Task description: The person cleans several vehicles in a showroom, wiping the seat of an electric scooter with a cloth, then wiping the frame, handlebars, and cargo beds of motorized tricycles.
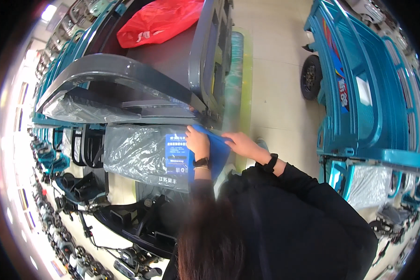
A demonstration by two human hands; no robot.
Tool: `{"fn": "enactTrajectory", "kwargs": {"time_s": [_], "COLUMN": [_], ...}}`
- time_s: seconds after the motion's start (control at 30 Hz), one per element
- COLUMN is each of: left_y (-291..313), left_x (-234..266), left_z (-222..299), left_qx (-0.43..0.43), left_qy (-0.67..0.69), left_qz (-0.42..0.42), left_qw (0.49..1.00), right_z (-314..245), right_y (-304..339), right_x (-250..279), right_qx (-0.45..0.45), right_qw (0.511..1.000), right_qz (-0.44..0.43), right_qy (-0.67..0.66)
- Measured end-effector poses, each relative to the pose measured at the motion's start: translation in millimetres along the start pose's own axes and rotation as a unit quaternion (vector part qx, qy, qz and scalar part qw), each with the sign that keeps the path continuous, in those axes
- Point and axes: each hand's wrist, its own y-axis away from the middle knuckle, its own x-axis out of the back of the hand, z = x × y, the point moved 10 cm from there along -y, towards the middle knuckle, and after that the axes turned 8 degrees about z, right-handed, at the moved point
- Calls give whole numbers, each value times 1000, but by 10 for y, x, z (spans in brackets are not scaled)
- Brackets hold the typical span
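A seat (135, 149) wrapped in clear, wrinkled plastic lies before me, with a blue printed label (176, 151) near its right end. Over that end hangs a blue sheet (219, 151), its exact kind unclear. My left hand (199, 142), with a dark band at the wrist, is closed at the sheet's upper left part beside the label. To its right, my right hand (245, 145) pinches the sheet's outer edge between thumb and fingers. A black band circles that wrist too. Part of the sheet is hidden behind my left wrist.
Beyond the seat stands a grey cargo bed (172, 51) holding a red plastic bag (158, 23). A curved grey rail (112, 65) spans its near side. Black handlebar parts (140, 217) are below the seat. A teal cargo tricycle (359, 93) stands at right, across the tiled floor (270, 88).
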Motion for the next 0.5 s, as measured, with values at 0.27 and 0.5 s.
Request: {"fn": "enactTrajectory", "kwargs": {"time_s": [0.27, 0.5], "left_y": [408, 952], "left_x": [480, 979], "left_z": [47, 640], "left_qx": [13, 94], "left_qy": [233, 248], "left_qz": [142, 138], "left_qw": [962, 954], "right_z": [44, 291], "right_y": [-178, -345], "right_x": [442, 1461], "right_qx": [98, 96], "right_qw": [985, 994], "right_qz": [-138, -51], "right_qy": [10, -13]}}
